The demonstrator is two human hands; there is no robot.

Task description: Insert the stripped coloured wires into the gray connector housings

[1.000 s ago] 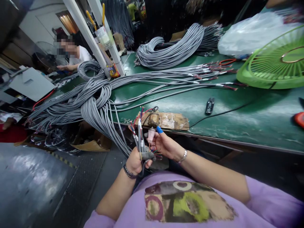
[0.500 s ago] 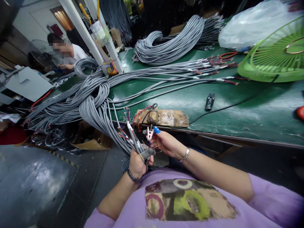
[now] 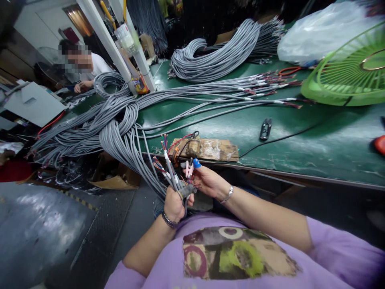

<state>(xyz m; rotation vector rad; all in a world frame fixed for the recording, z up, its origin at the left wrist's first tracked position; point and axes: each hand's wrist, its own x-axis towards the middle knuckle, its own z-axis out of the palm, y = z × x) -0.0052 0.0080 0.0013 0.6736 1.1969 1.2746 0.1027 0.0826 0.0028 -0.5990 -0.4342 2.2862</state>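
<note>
My left hand (image 3: 175,204) is wrapped round several grey cables (image 3: 170,168), whose stripped ends fan out in thin coloured wires (image 3: 164,141). A grey cover (image 3: 187,190) sits on a digit of that hand. Close by on the right, my right hand (image 3: 210,180) has its fingers drawn together, with a blue cover (image 3: 196,163) on the thumb. A pink clip (image 3: 189,169) is right at its fingertips, with thin wires just below. What these fingers pinch is too small to make out.
A wooden block (image 3: 215,150) with leads lies at the table edge. Grey cable bundles (image 3: 120,120) spread leftward; a coil (image 3: 216,60) lies behind. Black snips (image 3: 266,129), a green fan (image 3: 345,76) and a plastic bag (image 3: 319,32) are on the right. Another person (image 3: 93,66) sits far left.
The fanned cable ends in my left hand have shifted slightly right. My right hand has moved a little left, closer to the pink clip.
</note>
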